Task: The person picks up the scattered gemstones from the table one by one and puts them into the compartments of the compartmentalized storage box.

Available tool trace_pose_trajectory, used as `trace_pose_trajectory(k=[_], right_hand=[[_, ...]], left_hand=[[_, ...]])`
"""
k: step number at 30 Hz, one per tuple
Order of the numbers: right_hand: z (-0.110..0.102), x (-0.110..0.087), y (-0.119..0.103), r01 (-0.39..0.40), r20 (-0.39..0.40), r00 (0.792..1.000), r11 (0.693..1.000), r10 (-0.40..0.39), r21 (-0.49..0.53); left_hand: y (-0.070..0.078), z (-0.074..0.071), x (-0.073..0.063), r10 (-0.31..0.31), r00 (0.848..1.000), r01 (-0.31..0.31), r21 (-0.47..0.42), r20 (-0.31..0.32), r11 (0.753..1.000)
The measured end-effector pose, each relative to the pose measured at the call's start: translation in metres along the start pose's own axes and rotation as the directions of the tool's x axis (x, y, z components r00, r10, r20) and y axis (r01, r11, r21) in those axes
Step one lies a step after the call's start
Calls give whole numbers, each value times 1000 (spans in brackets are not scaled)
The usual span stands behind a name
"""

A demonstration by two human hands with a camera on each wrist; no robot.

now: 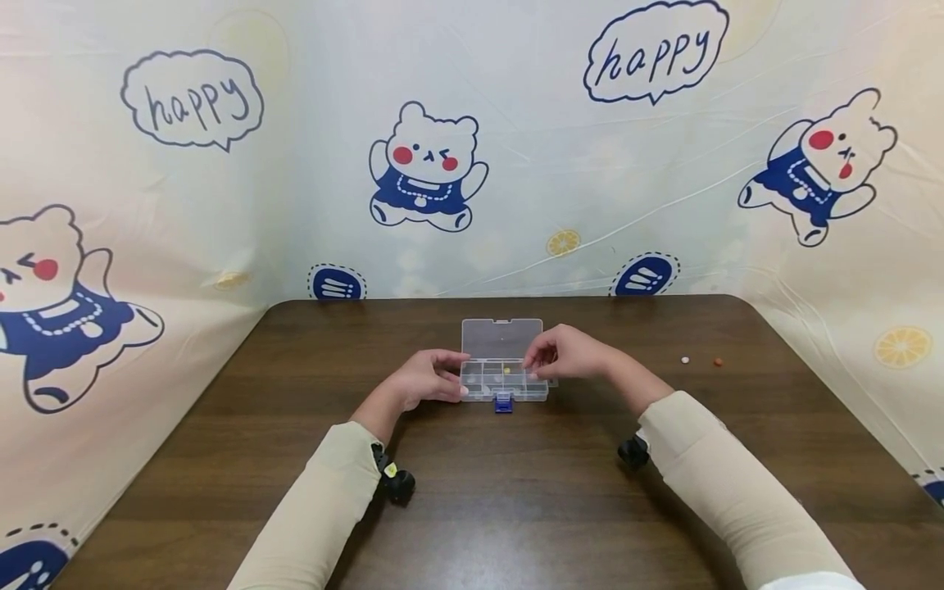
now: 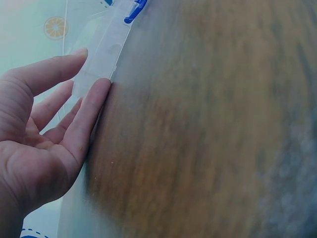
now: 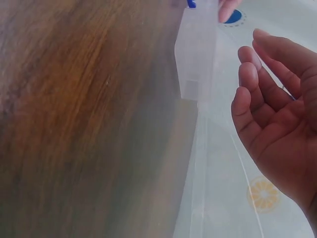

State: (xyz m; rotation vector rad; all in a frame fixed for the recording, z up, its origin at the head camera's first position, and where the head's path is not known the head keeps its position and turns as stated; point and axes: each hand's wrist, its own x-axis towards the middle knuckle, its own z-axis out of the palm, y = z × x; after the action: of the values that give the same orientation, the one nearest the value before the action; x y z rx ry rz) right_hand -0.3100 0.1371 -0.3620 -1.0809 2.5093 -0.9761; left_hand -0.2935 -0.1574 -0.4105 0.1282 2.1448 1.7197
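Observation:
A clear plastic compartment box stands on the table with its transparent lid raised at the back and a blue latch at the front. My left hand holds the box's left end, fingers toward the back corner and thumb toward the front. Over the right-hand compartments hovers my right hand, its bent fingertips pointing down; whether they pinch anything is hidden. One small yellow piece lies in a middle compartment. In the right wrist view, the right hand is beside the box.
To the right of the box, a small white piece and a small orange-red piece lie on the brown wooden table. A printed cloth hangs behind the table and along both sides.

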Motion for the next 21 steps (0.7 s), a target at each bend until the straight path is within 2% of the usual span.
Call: trace_pose_trajectory(k=[11, 21], right_hand=[[-7, -20, -1, -15, -94, 995, 1000, 16, 11], [-16, -43, 5, 21, -178, 984, 998, -12, 52]], left_hand=[[-1, 0, 1, -2, 1000, 2, -3, 3, 1000], [-2, 0, 2, 13, 1000, -13, -3, 27, 1000]])
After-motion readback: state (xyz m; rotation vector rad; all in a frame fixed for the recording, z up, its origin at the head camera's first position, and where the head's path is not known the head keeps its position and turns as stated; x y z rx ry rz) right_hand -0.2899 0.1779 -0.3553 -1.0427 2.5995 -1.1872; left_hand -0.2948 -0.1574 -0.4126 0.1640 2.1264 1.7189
